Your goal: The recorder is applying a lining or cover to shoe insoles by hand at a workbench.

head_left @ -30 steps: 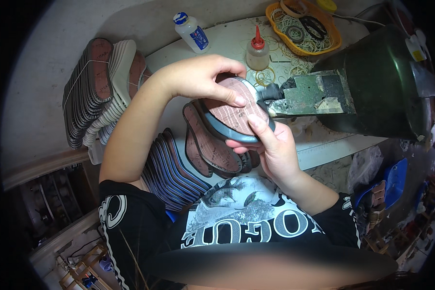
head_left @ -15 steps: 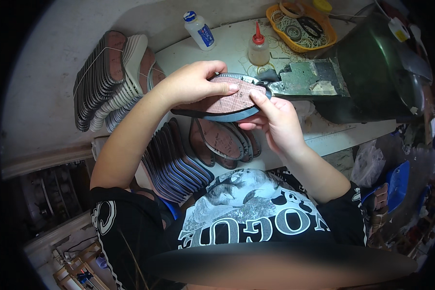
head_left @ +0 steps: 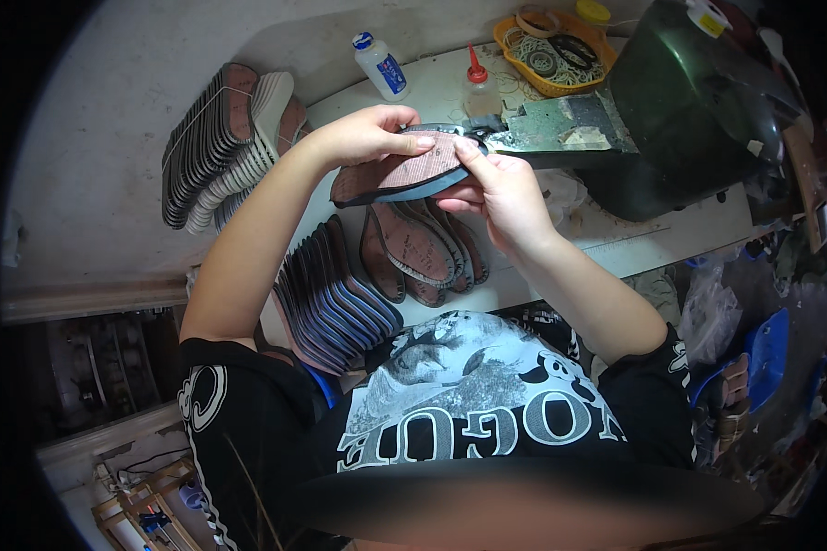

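Both hands hold one shoe insole [head_left: 390,174], reddish-brown on top with a dark blue-grey edge, lifted above the white table [head_left: 652,243]. My left hand [head_left: 363,135] grips its upper edge from the left, fingers curled over it. My right hand [head_left: 501,188] pinches the right end, thumb on top. That end meets the stained flat plate [head_left: 560,124] of a dark green machine [head_left: 698,101]. Under the hands lie a few loose insoles [head_left: 423,248] on the table.
A row of stacked insoles [head_left: 331,298] stands at the table's near left edge, and a bundled stack [head_left: 220,138] leans further left. At the back are a white bottle [head_left: 381,64], a red-capped glue bottle [head_left: 480,83] and a yellow tray of rings [head_left: 551,46].
The insole has turned from lying flat in front of me to edge-up, and both hands have carried it up toward the machine's plate. My view has shifted down.
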Action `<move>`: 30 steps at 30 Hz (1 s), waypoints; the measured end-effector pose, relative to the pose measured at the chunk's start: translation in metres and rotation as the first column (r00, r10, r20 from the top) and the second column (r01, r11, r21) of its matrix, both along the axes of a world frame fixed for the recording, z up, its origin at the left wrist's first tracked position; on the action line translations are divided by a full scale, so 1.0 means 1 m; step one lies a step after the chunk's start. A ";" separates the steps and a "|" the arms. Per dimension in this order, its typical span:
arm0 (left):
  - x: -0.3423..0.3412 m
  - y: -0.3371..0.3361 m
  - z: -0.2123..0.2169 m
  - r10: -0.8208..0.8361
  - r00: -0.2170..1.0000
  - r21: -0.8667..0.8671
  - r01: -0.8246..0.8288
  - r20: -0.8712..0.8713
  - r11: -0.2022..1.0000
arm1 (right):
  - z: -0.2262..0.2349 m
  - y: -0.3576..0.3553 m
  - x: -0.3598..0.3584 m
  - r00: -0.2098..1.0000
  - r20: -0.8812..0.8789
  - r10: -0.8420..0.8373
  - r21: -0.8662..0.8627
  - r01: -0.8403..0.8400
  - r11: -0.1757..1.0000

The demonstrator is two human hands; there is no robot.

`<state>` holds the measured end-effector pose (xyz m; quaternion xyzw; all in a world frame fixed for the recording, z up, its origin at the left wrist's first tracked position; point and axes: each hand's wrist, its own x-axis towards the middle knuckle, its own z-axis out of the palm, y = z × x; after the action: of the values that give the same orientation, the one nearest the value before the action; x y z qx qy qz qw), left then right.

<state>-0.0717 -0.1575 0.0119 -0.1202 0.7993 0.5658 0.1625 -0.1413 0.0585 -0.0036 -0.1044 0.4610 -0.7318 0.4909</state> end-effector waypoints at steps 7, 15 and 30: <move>0.012 0.034 0.016 0.195 0.980 -0.208 -0.181 0.049 0.961 | -0.005 0.004 -0.009 1.000 -0.012 0.019 -0.012 -0.019 1.000; 0.014 0.071 0.027 0.410 0.864 0.005 -0.430 0.292 0.903 | 0.003 0.037 -0.008 0.955 -0.135 0.264 0.116 -0.249 0.961; 0.023 0.067 0.010 0.514 0.842 0.145 -0.536 0.163 0.832 | -0.014 0.035 -0.017 0.951 -0.220 0.217 0.084 -0.203 0.976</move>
<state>-0.0486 -0.0901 0.0214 -0.3527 0.6686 0.6521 0.0576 -0.1583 0.0938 -0.0179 -0.2213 0.5225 -0.6443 0.5128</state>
